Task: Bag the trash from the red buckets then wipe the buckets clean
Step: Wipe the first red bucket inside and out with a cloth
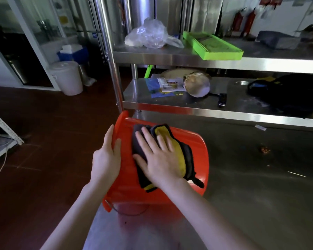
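Head view: L hand (107,156) clasps the rim of the red bucket (193,147), thumb on the outer wall, fingers over the edge. R hand (159,156) lies flat, fingers spread, pressing a yellow-and-dark cloth (179,152) onto the bucket's wall. Bucket lies on its side on the steel table (260,186), centre frame; long axis approx 9–3 o'clock, mouth toward 9, base toward 3.
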### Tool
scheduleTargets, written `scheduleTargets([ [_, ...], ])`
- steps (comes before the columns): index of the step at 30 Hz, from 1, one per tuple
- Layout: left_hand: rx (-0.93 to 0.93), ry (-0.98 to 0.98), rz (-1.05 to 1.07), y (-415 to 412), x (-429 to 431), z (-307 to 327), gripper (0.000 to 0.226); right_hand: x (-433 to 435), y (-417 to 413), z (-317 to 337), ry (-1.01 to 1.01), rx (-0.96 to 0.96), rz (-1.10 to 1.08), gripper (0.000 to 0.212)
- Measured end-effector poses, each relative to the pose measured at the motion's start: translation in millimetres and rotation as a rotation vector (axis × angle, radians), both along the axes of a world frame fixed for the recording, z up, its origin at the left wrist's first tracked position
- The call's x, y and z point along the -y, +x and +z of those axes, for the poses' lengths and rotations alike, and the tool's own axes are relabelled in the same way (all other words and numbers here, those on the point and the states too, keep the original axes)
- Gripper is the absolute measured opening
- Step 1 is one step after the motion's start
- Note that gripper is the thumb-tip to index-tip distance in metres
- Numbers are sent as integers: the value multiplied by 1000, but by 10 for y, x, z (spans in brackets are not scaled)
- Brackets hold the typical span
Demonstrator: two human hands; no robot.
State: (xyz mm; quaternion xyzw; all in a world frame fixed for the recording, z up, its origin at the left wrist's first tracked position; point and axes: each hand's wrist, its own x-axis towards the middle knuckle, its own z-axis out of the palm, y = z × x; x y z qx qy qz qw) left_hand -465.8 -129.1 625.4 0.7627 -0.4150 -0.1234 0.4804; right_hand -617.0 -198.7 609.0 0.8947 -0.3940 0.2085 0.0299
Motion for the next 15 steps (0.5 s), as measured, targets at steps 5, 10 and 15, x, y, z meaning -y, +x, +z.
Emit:
scheduleTargets([
  [5,7,15,8,5,-21,-45,42,599,-787,-111,165,13,-377,57],
  [10,15,5,-11,36,53,-51,42,399,-244,-37,92,33,-255,57],
  [15,57,-39,25,52,41,-89,41,-127,348,-25,27,83,136,53],
])
